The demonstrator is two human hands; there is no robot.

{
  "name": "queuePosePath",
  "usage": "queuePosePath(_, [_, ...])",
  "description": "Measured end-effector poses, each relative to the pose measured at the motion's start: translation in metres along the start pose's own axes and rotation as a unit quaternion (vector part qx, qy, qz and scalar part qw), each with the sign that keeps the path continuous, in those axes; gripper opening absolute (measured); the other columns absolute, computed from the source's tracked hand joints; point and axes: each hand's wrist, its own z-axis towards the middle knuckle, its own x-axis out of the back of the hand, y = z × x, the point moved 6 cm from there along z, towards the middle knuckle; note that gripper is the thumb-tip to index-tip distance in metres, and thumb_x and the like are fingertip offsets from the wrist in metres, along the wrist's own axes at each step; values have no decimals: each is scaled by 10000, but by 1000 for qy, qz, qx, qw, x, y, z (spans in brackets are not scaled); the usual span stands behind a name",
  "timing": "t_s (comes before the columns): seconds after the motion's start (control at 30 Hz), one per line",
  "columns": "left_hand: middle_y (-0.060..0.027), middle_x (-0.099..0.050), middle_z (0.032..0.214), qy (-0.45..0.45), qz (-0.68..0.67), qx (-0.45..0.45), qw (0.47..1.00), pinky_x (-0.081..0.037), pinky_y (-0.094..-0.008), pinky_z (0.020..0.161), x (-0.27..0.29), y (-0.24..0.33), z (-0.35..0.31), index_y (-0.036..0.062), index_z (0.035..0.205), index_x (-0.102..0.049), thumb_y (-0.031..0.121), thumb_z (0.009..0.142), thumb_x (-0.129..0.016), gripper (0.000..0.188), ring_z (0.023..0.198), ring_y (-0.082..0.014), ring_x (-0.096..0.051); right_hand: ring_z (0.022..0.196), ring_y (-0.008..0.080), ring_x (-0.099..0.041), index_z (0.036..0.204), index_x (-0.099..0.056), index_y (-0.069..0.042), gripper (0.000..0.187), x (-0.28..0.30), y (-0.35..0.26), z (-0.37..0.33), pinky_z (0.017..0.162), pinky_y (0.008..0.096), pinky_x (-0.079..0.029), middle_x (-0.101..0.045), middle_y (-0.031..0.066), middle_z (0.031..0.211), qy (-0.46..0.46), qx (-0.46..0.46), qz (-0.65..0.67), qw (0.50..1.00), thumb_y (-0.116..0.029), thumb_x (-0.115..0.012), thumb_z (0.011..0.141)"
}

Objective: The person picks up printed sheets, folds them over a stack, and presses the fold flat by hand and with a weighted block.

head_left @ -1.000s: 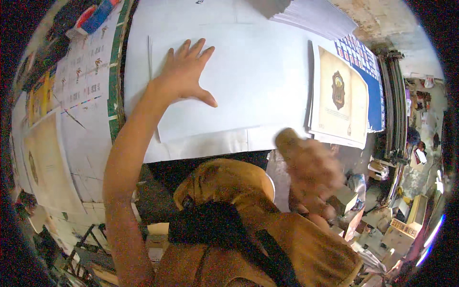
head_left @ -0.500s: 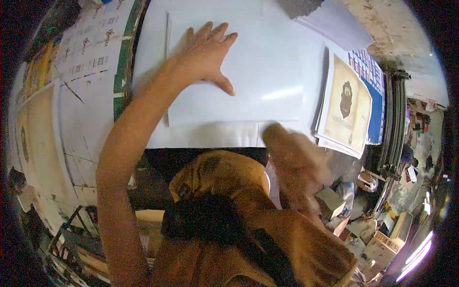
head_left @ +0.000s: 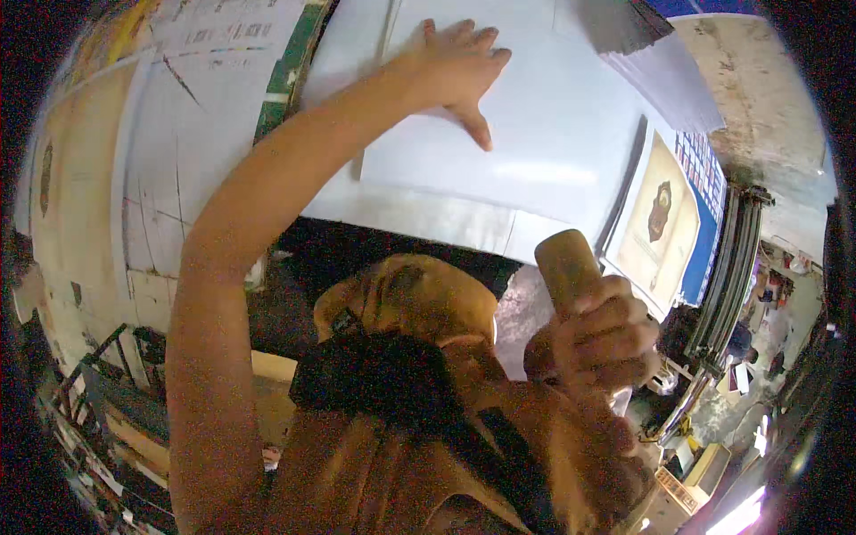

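My left hand lies on a large white sheet on the table, fingers spread and thumb stretched toward me. My right hand is wrapped round a short brown cylinder that looks like wood. One rounded end of it sticks out above my fist, and its lower part is hidden in my palm. I hold it off the paper, just in front of the table's near edge.
Right of the white sheet lies a stack of cream printed sheets with a dark emblem. Behind it is a fanned paper stack. Printed sheets cover the left surface. Dark metal rails stand at the right.
My right hand, blurred before, has moved right and back from the table edge with the brown cylinder. The view has shifted; my left hand stays spread on the sheet.
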Motion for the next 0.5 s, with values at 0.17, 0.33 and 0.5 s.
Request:
queuePosePath(0.17, [-176, -178, 1565, 26, -26, -42, 998, -224, -718, 1049, 12, 13, 8, 109, 1497, -236, 680, 414, -824, 1358, 1433, -401, -174, 597, 210, -572, 667, -561, 17, 348, -38, -14, 34, 567, 323, -469, -561, 113, 606, -84, 15, 233, 969, -301, -582, 806])
queuePosePath(0.33, [-189, -129, 1574, 12, 21, -27, 999, -208, -719, 1055, 12, -3, 8, 108, 1509, -188, 664, 369, -846, 1429, 1436, -416, -146, 571, 230, -574, 609, -533, 20, 349, -42, -28, 39, 587, 321, -483, -597, 119, 613, -76, -25, 193, 978, -243, -530, 838])
queuePosePath(0.5, [-196, -110, 1574, -27, 10, -10, 1000, -204, -724, 1053, 6, -2, 10, 106, 1510, -176, 656, 359, -855, 1446, 1436, -421, -133, 580, 234, -568, 726, -560, 16, 262, -34, -49, 18, 578, 327, -477, -599, 112, 665, -137, 40, -165, 976, -201, -532, 870])
